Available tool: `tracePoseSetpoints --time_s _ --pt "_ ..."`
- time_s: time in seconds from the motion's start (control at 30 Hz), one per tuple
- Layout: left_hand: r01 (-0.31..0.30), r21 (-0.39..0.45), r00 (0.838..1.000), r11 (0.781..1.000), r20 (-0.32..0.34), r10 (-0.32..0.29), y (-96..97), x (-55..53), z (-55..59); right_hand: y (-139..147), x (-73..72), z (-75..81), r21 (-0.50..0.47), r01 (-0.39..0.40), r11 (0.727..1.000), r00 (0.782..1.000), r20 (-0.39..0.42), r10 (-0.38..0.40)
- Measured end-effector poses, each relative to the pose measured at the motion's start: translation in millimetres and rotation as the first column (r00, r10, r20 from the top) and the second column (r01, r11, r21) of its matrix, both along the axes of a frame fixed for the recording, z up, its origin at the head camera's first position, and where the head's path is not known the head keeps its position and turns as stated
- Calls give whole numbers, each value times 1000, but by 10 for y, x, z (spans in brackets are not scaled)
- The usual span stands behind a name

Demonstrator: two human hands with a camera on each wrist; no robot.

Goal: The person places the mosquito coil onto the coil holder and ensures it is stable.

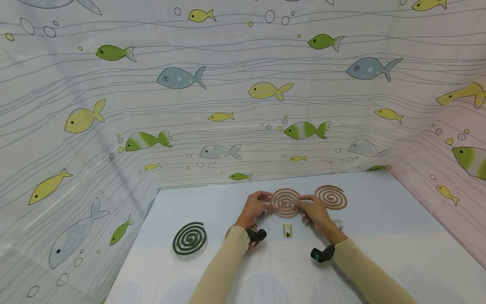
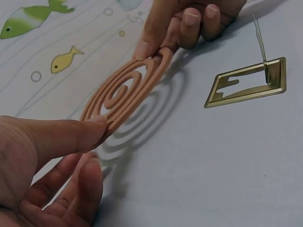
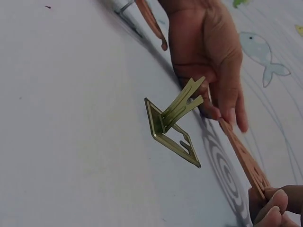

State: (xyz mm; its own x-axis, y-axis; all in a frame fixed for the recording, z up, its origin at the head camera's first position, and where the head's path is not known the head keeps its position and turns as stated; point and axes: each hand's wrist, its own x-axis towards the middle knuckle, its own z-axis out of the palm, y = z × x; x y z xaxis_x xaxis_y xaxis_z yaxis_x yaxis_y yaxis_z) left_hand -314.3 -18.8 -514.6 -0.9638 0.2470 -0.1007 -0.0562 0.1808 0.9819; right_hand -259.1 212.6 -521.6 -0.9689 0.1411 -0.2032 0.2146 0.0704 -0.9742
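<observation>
A brown mosquito coil (image 1: 285, 202) is held above the white table between both hands, its shadow falling on the surface beneath. My left hand (image 1: 256, 209) pinches its left edge; in the left wrist view the thumb lies on top of the coil (image 2: 113, 103). My right hand (image 1: 316, 211) pinches the opposite edge between thumb and fingers. Nearer to me, a small gold metal coil stand (image 1: 287, 235) rests on the table. Its forked prong rises from the rectangular frame, as the right wrist view shows (image 3: 163, 130).
A dark green coil (image 1: 190, 238) stands at the left. Another brown coil (image 1: 331, 197) is at the back right, near a silvery stand (image 1: 338, 225) partly behind the right wrist. A further brown coil (image 1: 253, 245) is mostly hidden by the left wrist. Fish-patterned curtains (image 1: 265, 139) enclose the table.
</observation>
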Motion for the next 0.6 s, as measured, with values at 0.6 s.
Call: tracePoseSetpoints --time_s 0.6 --pt "20 81 999 997 33 -23 25 1 60 -31 -18 0 -72 -13 997 1000 -26 11"
